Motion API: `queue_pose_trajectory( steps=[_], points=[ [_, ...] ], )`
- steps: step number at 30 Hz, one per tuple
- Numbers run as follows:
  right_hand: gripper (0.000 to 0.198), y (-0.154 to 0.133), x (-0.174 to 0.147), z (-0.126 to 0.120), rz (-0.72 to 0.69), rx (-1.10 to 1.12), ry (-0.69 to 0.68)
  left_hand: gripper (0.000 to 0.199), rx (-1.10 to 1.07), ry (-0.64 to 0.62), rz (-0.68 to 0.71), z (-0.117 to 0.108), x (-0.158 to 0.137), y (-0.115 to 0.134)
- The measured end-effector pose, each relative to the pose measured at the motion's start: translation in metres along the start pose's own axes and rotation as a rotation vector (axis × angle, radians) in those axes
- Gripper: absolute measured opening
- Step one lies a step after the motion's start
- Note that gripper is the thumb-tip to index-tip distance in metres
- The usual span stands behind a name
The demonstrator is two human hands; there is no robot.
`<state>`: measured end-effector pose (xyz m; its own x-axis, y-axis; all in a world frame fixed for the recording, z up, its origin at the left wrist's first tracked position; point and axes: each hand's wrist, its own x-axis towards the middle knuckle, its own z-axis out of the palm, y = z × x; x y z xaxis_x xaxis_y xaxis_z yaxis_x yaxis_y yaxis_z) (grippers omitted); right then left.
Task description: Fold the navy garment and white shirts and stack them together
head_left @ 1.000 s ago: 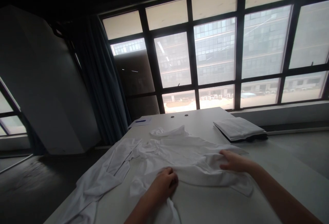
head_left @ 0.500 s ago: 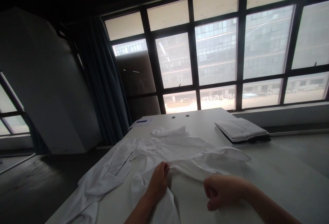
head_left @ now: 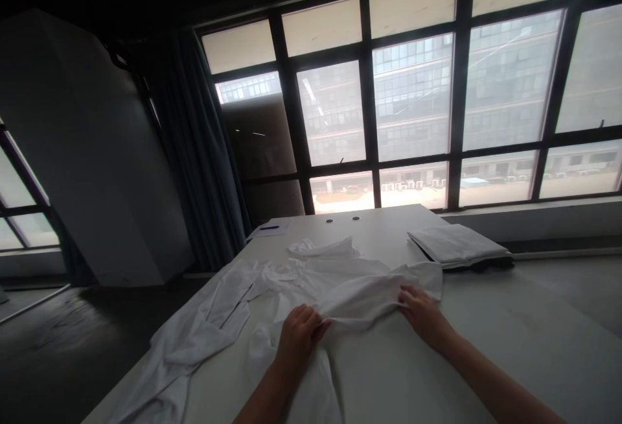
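A white long-sleeved shirt point(head_left: 335, 278) lies spread and wrinkled across the white table point(head_left: 389, 372). My left hand point(head_left: 301, 333) pinches the shirt's near edge at the middle, fingers closed on the cloth. Farther right, my right hand point(head_left: 422, 310) grips the same edge between thumb and fingers, and the fabric stretches between both hands. One sleeve trails down the table's left side toward me. More white cloth hangs below my left forearm, partly hidden by it.
A folded stack of white cloth point(head_left: 459, 244) with a dark piece under it lies at the table's right. Paper point(head_left: 279, 231) with a blue pen point(head_left: 269, 227) rests at the far left corner. Beyond are a dark blue curtain point(head_left: 201, 171) and large windows.
My right hand has moved up and forward from the bare tabletop and taken hold of the shirt edge. The cloth's right end has shifted left. My left hand keeps its grip.
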<state>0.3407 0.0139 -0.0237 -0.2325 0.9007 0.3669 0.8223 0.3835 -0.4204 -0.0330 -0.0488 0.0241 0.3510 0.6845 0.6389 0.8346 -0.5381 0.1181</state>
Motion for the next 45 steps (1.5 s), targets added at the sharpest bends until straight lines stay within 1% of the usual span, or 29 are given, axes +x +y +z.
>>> queue_pose_trajectory(
  steps=[2, 4, 6, 7, 9, 11, 12, 14, 16, 17, 18, 19, 21, 22, 24, 25, 26, 27, 29, 30, 31, 33, 35, 37, 40, 41, 45],
  points=[
    [0.028, 0.003, 0.003, -0.006, -0.002, 0.097, 0.149, 0.039, -0.010, 0.074, -0.051, -0.001, 0.000, 0.000],
    [0.034, 0.001, 0.004, -0.016, 0.034, 0.173, 0.352, 0.037, -0.047, 0.155, -0.096, -0.002, -0.001, 0.000],
    [0.036, -0.005, 0.003, -0.028, 0.057, 0.229, 0.525, 0.036, -0.079, 0.196, -0.097, -0.005, -0.002, 0.000],
    [0.036, -0.009, 0.001, -0.034, 0.054, 0.256, 0.585, 0.036, -0.088, 0.196, -0.075, -0.008, -0.002, 0.001],
    [0.036, -0.016, -0.002, -0.045, 0.036, 0.311, 0.654, 0.038, -0.101, 0.146, 0.014, -0.013, -0.002, 0.003],
    [0.039, -0.022, -0.005, -0.054, 0.016, 0.355, 0.691, 0.040, -0.107, 0.079, 0.116, -0.018, -0.002, 0.006],
    [0.040, -0.024, -0.006, -0.058, 0.007, 0.369, 0.703, 0.040, -0.103, 0.066, 0.145, -0.021, -0.001, 0.007],
    [0.043, -0.025, -0.006, -0.065, 0.000, 0.382, 0.725, 0.038, -0.065, 0.105, 0.135, -0.023, 0.000, 0.009],
    [0.044, -0.023, -0.003, -0.070, 0.036, 0.388, 0.745, 0.033, -0.003, 0.172, 0.076, -0.024, 0.002, 0.011],
    [0.044, -0.021, -0.001, -0.072, 0.077, 0.383, 0.744, 0.030, 0.020, 0.185, 0.053, -0.024, 0.003, 0.013],
    [0.042, -0.018, 0.001, -0.074, 0.124, 0.372, 0.736, 0.027, 0.032, 0.170, 0.041, -0.024, 0.004, 0.015],
    [0.040, -0.015, 0.003, -0.074, 0.171, 0.355, 0.725, 0.023, 0.028, 0.127, 0.049, -0.024, 0.004, 0.018],
    [0.034, -0.007, 0.007, -0.072, 0.239, 0.311, 0.690, 0.017, -0.022, -0.027, 0.119, -0.023, 0.006, 0.026],
    [0.032, -0.004, 0.009, -0.070, 0.257, 0.289, 0.670, 0.018, -0.058, -0.122, 0.165, -0.023, 0.007, 0.030],
    [0.029, 0.003, 0.013, -0.060, 0.283, 0.244, 0.617, 0.037, -0.116, -0.305, 0.230, -0.019, 0.008, 0.038],
    [0.029, 0.007, 0.014, -0.053, 0.296, 0.221, 0.582, 0.045, -0.124, -0.383, 0.239, -0.017, 0.008, 0.041],
    [0.031, 0.010, 0.014, -0.046, 0.307, 0.202, 0.550, 0.046, -0.118, -0.453, 0.237, -0.014, 0.008, 0.043],
    [0.035, 0.014, 0.014, -0.038, 0.323, 0.177, 0.517, 0.038, -0.100, -0.512, 0.232, -0.011, 0.008, 0.045],
    [0.048, 0.023, 0.013, -0.024, 0.374, 0.082, 0.431, 0.013, -0.053, -0.589, 0.217, -0.007, 0.006, 0.047],
    [0.053, 0.028, 0.013, -0.018, 0.401, 0.020, 0.380, 0.008, -0.038, -0.604, 0.206, -0.006, 0.006, 0.048],
    [0.057, 0.034, 0.013, -0.015, 0.423, -0.039, 0.331, 0.009, -0.032, -0.609, 0.193, -0.006, 0.005, 0.049],
    [0.057, 0.047, 0.015, -0.012, 0.444, -0.117, 0.257, 0.010, -0.047, -0.610, 0.166, -0.010, 0.006, 0.051],
    [0.053, 0.058, 0.016, -0.014, 0.446, -0.122, 0.230, 0.008, -0.093, -0.646, 0.153, -0.015, 0.007, 0.053],
    [0.052, 0.067, 0.018, -0.019, 0.463, -0.111, 0.202, 0.005, -0.153, -0.713, 0.139, -0.021, 0.010, 0.055],
    [0.053, 0.077, 0.017, -0.026, 0.519, -0.091, 0.145, 0.002, -0.251, -0.856, 0.072, -0.031, 0.011, 0.056],
    [0.054, 0.079, 0.016, -0.027, 0.543, -0.086, 0.130, 0.002, -0.275, -0.919, 0.024, -0.035, 0.011, 0.056],
    [0.059, 0.083, 0.015, -0.032, 0.647, -0.094, 0.108, 0.017, -0.302, -1.161, -0.204, -0.055, 0.014, 0.059]
  ],
)
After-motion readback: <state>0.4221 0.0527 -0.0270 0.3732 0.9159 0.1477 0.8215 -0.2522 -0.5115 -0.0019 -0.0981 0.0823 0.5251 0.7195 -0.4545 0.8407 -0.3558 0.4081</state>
